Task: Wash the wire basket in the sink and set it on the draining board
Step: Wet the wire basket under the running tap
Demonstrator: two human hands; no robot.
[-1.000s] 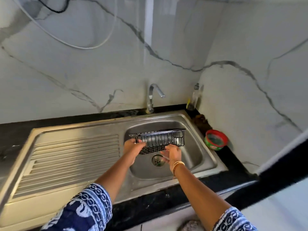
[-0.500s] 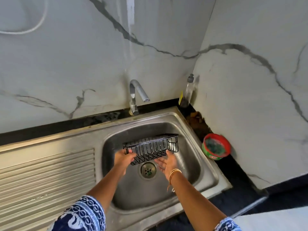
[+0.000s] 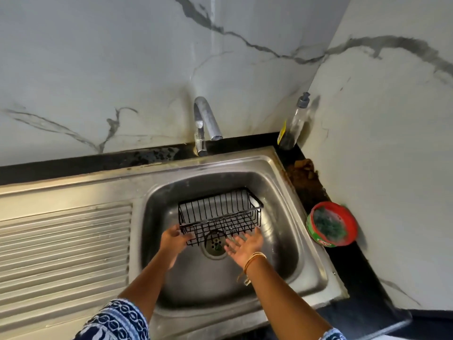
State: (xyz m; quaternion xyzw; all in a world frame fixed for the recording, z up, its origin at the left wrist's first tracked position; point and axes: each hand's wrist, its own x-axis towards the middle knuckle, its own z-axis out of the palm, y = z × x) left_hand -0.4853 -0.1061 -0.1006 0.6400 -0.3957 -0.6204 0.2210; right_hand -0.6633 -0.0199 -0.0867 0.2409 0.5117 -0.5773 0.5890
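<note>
Left hand [image 3: 172, 239] still grips the wire basket [image 3: 220, 214] over the sink [image 3: 316, 273]; right hand [image 3: 245, 244] has dropped away, fingers spread, at 4 o'clock, so washing continues

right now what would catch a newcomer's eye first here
A black wire basket held over the drain in the steel sink, the left hand gripping its near corner and the right hand open beside it. To the right, a red-rimmed tub sits on the dark counter.
</note>
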